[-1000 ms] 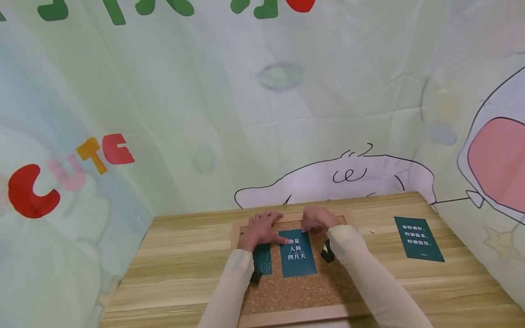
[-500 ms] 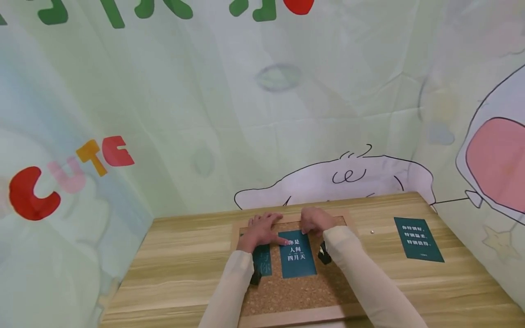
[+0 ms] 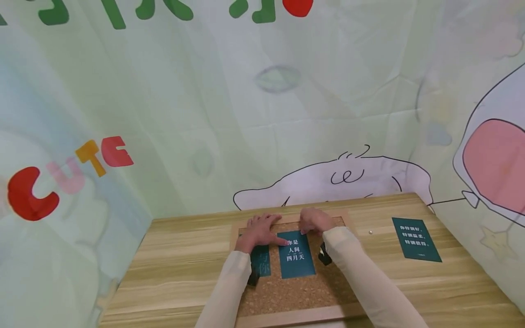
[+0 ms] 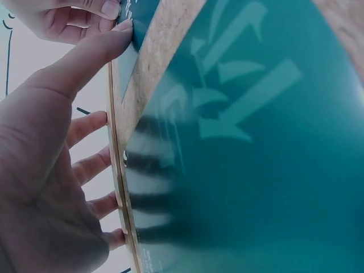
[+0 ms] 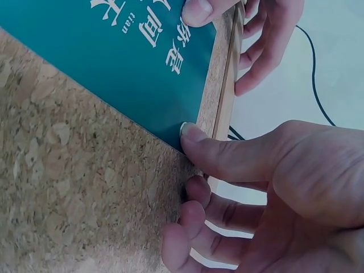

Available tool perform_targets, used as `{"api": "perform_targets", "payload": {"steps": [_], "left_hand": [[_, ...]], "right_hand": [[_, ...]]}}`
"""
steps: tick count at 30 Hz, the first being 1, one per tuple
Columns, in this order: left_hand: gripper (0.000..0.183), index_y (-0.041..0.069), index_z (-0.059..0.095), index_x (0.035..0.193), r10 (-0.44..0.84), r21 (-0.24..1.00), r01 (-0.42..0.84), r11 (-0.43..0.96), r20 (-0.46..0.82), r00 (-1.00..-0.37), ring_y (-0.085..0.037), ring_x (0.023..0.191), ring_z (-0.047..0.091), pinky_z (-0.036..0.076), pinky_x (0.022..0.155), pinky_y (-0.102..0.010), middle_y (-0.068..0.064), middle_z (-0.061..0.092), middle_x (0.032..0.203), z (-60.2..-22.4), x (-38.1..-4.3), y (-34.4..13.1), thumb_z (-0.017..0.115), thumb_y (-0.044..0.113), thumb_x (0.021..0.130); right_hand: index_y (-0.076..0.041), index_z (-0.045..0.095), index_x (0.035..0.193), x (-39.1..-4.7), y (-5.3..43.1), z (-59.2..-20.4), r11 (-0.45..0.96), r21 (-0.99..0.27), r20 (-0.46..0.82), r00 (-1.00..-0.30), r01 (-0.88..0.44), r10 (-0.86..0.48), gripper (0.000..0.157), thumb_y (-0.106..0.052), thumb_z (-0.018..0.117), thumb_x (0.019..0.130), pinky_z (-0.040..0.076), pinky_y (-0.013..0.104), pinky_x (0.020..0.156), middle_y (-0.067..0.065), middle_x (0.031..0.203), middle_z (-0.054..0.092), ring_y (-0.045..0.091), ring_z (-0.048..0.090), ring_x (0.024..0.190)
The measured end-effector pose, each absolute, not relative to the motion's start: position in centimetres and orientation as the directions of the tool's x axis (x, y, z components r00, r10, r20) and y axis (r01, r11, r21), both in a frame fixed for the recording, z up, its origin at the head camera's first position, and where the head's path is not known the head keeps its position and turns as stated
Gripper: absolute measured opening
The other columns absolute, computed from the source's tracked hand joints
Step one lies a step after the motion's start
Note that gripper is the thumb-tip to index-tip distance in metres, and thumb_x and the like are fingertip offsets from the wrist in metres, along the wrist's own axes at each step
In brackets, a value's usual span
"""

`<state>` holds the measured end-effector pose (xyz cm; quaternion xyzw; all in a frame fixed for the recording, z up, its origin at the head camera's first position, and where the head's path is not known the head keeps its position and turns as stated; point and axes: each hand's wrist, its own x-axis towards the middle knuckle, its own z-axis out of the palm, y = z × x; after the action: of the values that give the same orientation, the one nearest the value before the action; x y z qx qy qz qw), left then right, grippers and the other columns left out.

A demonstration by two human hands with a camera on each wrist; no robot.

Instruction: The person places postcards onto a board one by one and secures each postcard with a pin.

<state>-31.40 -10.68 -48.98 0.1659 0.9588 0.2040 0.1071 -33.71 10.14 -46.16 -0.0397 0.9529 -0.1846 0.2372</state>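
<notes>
A teal card (image 3: 297, 262) with white Chinese characters lies on a wood-framed cork board (image 3: 295, 294). Spread out at the board's far-left edge, my left hand (image 3: 260, 230) has its thumb on the card's upper left part and its fingers over the frame. My right hand (image 3: 316, 221) is at the upper right corner with curled fingers; in the right wrist view, its thumb (image 5: 219, 156) presses that corner, and the fingertips bunch beside it on the cork. Under my left hand lies a second teal card (image 4: 256, 182), partly hidden in the head view.
Right of the board, another teal card (image 3: 417, 239) lies on the wooden table (image 3: 180, 264). A small shiny round piece (image 3: 371, 232) sits between that card and the board. A printed cloth backdrop (image 3: 197, 114) rises behind the table.
My right hand and forearm have shifted very slightly left, with the thumb staying at the card's corner. My left hand and the cards hold their places on the board.
</notes>
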Motion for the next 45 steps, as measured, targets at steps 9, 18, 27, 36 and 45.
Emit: {"api": "perform_targets", "payload": {"steps": [9, 18, 27, 36, 45], "left_hand": [[0.095, 0.016, 0.049, 0.154, 0.376, 0.446, 0.309, 0.84, -0.069, -0.924, -0.037, 0.136, 0.046, 0.031, 0.116, -0.059, -0.013, 0.052, 0.152, -49.4, -31.5, -11.6, 0.083, 0.062, 0.079], [0.083, 0.012, 0.047, 0.155, 0.301, 0.527, 0.276, 0.804, 0.04, -0.953, -0.038, 0.142, 0.044, 0.036, 0.115, -0.059, -0.015, 0.048, 0.156, -49.2, -30.6, -16.1, 0.08, 0.049, 0.088], [0.074, -0.005, 0.038, 0.154, 0.143, 0.645, 0.099, 0.758, -0.017, -0.99, -0.048, 0.134, 0.049, 0.043, 0.107, -0.062, -0.031, 0.048, 0.149, -49.3, -27.8, -20.7, 0.071, 0.032, 0.099], [0.077, -0.007, 0.035, 0.154, 0.095, 0.761, -0.023, 0.648, -0.111, -0.989, -0.041, 0.116, 0.061, 0.055, 0.092, -0.055, -0.032, 0.052, 0.143, -49.1, -23.6, -22.8, 0.072, 0.033, 0.099], [0.07, -0.009, 0.046, 0.145, 0.046, 0.82, -0.196, 0.538, -0.261, -0.964, -0.026, 0.094, 0.067, 0.061, 0.074, -0.04, -0.023, 0.059, 0.125, -49.0, -21.5, -22.4, 0.081, 0.019, 0.091]], "right_hand": [[-0.007, 0.073, 0.093, -33.7, 10.1, -46.5, 0.922, -0.387, -0.408, -0.895, -0.011, -0.182, 0.008, -0.014, 0.073, 0.097, 0.053, 0.036, 0.067, 0.007, 0.084, 0.067, 0.025, 0.063, 0.077], [-0.008, 0.072, 0.088, -33.6, 9.9, -46.7, 0.926, -0.378, -0.405, -0.899, 0.0, -0.165, 0.01, -0.012, 0.074, 0.097, 0.051, 0.034, 0.066, 0.007, 0.081, 0.067, 0.024, 0.062, 0.075], [-0.006, 0.074, 0.095, -33.3, 10.1, -46.7, 0.929, -0.369, -0.369, -0.911, -0.038, -0.184, 0.005, -0.012, 0.074, 0.096, 0.052, 0.037, 0.073, 0.006, 0.086, 0.067, 0.024, 0.062, 0.08], [-0.008, 0.075, 0.096, -33.2, 10.1, -46.4, 0.924, -0.382, -0.368, -0.912, -0.028, -0.179, 0.005, -0.011, 0.077, 0.094, 0.052, 0.037, 0.072, 0.006, 0.087, 0.068, 0.024, 0.062, 0.081], [-0.007, 0.075, 0.094, -33.0, 10.3, -46.4, 0.911, -0.408, -0.352, -0.912, -0.052, -0.21, 0.004, -0.01, 0.077, 0.094, 0.052, 0.036, 0.071, 0.005, 0.085, 0.068, 0.023, 0.062, 0.079]]}}
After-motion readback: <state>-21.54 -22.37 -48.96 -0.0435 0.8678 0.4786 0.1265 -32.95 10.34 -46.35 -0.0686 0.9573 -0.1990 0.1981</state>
